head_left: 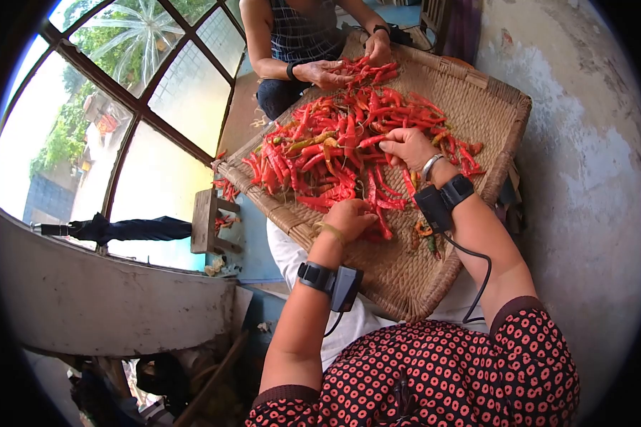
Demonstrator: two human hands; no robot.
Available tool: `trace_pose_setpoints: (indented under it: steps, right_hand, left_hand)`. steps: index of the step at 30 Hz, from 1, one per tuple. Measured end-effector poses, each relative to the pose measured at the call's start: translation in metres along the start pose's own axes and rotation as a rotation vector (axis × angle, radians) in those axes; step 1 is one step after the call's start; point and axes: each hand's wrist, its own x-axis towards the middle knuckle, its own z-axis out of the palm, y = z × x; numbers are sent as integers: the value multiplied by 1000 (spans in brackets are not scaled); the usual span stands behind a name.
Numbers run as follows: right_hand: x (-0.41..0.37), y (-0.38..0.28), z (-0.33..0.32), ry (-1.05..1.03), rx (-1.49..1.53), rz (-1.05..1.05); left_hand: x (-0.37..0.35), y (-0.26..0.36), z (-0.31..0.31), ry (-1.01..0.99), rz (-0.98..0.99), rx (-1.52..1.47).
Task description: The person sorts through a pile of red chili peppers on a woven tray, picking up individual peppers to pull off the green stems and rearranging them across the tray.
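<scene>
A heap of red chili peppers (345,132) lies on a woven tray (502,114), with a few yellowish and greenish ones among them. My right hand (412,149) is over the right part of the heap, thumb and fingers pinched on a red chili pepper (372,141) that points left. Nearer to me, my left hand (352,219) is closed at the front edge of the heap, palm side down. Its fingertips are partly hidden, so what they hold cannot be made out. Beside it lie loose red peppers on the weave.
Across the tray, another person's hands (324,73) handle red peppers at the far edge. A window (142,107) stands at the left, with a dark folded umbrella (142,229) and a wooden stool (205,220) below it. A worn wall (570,142) rises at the right.
</scene>
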Motion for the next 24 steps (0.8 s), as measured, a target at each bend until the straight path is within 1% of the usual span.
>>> trace_pose_setpoints:
  steps: [2, 3, 4, 6, 7, 8, 10, 11, 13, 15, 17, 18, 20, 22, 23, 24]
  right_hand:
    - [-2, -8, 2, 248, 706, -111]
    - [0, -4, -5, 241, 687, -62]
    - [1, 1, -7, 246, 687, -60]
    - [4, 12, -6, 149, 5, 58]
    - [6, 18, -2, 26, -228, 27]
    - [7, 24, 5, -36, -390, 76]
    - [2, 17, 23, -120, -955, 13]
    - [-2, 15, 30, -120, -953, 15]
    - [-8, 12, 40, -112, -1232, 161]
    - [-3, 21, 42, -69, -1251, 159]
    - [1, 28, 39, -29, -1271, 155]
    - [-1, 24, 38, -27, -1268, 169]
    - [-3, 21, 36, -25, -1267, 183]
    - [-1, 22, 35, -72, -1275, 265]
    - [0, 22, 33, -71, -1280, 265]
    - [1, 20, 30, -121, -1306, 276]
  left_hand:
    - [2, -4, 1, 20, -8, 9]
    - [1, -2, 0, 16, -7, 8]
    - [0, 1, 0, 21, -2, 37]
    - [-2, 5, -2, 23, 5, 66]
    - [-3, 7, -3, 4, 32, 132]
    - [-4, 8, -4, -14, 58, 198]
    - [-6, 12, -5, -38, 67, 181]
    - [-7, 13, -5, -60, 78, 164]
    - [-7, 14, -5, -75, 72, 171]
    - [-6, 16, -6, -86, 69, 179]
    - [-5, 15, -6, 182, -61, -28]
    - [-5, 13, -5, 182, -61, -30]
    - [-5, 10, -6, 591, 76, 201]
    - [-8, 12, -5, 581, 64, 186]
    - [-9, 11, -5, 441, 8, 180]
    - [-9, 9, -5, 300, -48, 175]
